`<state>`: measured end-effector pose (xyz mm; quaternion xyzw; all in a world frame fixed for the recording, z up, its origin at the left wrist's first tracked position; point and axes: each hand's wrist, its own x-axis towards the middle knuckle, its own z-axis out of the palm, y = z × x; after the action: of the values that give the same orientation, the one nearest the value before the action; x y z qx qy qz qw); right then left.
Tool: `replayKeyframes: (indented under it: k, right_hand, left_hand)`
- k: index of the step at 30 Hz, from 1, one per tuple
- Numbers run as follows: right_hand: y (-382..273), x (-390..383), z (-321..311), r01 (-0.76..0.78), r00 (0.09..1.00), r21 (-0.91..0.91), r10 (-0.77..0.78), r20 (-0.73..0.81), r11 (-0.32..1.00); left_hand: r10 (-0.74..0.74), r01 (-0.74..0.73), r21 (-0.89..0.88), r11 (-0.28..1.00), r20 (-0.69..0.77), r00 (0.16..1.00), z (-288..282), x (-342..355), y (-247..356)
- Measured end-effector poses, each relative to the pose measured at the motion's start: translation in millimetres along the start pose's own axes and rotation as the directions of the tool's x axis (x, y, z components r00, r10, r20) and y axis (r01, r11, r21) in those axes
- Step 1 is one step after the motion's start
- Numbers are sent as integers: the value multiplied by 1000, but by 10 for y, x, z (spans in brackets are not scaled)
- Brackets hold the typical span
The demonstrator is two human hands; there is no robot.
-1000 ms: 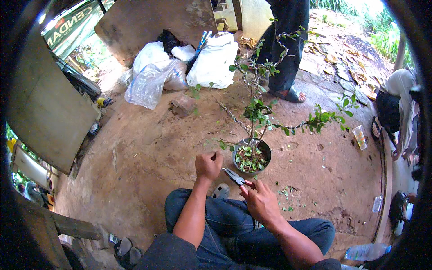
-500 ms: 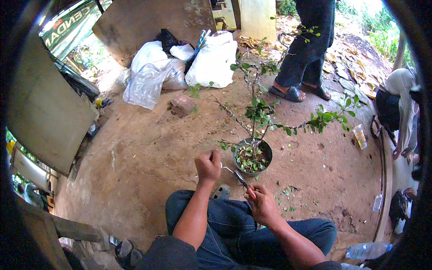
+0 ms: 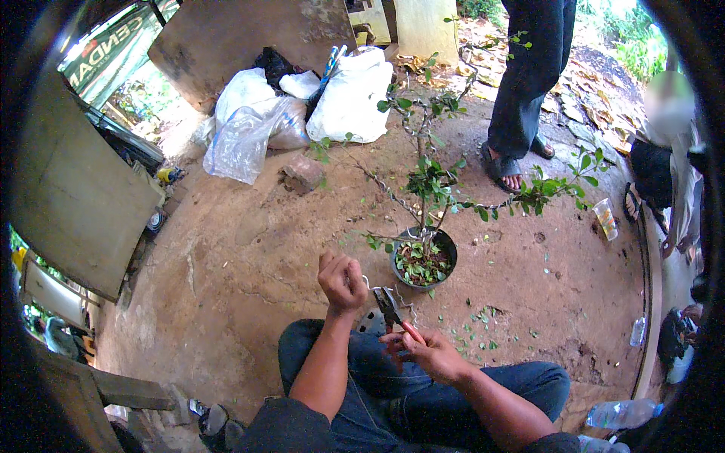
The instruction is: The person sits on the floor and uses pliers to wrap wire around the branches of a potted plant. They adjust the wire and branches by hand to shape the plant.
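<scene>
My left hand is closed round a piece of silvery wire, whose end sticks out toward the right. In my right hand is a pair of pliers with red handles and dark jaws. The handles are spread, and the jaws point up and left beside the wire. Just beyond my hands stands a small potted tree with wire wound round its trunk and branches. Its round dark pot holds soil and cut leaves.
A person in dark trousers and sandals stands behind the tree; another person is at the far right. White sacks and a stone block lie farther back. A plastic cup and bottle lie on the right.
The pliers' handles have spread and their jaws have come off the wire. My left hand has turned upward slightly. The standing person's near foot has shifted right.
</scene>
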<state>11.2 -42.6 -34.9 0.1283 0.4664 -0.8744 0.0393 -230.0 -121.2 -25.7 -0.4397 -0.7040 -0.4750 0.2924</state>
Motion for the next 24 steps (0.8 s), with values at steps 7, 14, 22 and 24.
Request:
replayKeyframes:
  k: [7,14,22,24]
  right_hand:
    - [-38,-7,3,-52,999,4,52,8,999]
    - [10,20,-10,-51,998,-48,49,-28,998]
    - [-82,189,2,56,854,-666,-381,-354,744]
    - [-89,153,-89,116,777,-751,-530,-339,650]
  left_hand:
    - [51,-51,5,999,32,998,7,36,41]
    - [109,-111,35,993,39,993,25,-8,-7]
    - [17,-18,87,996,9,1000,36,-165,-13]
    - [-225,224,-23,974,-80,971,13,-287,51]
